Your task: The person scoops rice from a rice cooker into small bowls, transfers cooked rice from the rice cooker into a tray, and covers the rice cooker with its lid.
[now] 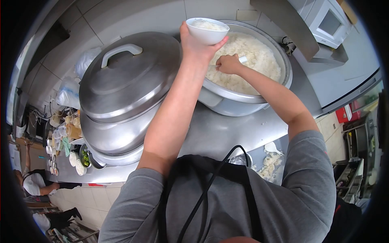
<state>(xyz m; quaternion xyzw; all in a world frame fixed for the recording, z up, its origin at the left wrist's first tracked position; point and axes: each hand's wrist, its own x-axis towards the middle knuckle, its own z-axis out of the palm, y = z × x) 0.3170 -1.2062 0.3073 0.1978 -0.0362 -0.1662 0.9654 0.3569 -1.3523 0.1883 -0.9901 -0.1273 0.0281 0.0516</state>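
Note:
My left hand (199,45) holds up a white bowl (207,35) with rice in it, over the near left rim of a large metal pot (288,69). Cooked rice (259,52) fills much of that pot. Inside it, low over the rice, my right hand (229,64) is closed round a white utensil (242,59), whose end sticks out past my fingers. Most of the utensil is hidden by the hand.
Left of my arm stands a large lidded metal pot (129,77). A tray with a white scoop (272,148) and loose rice (269,166) lies near my body. Small containers and green limes sit at the far left. Two people are beyond the counter (219,129).

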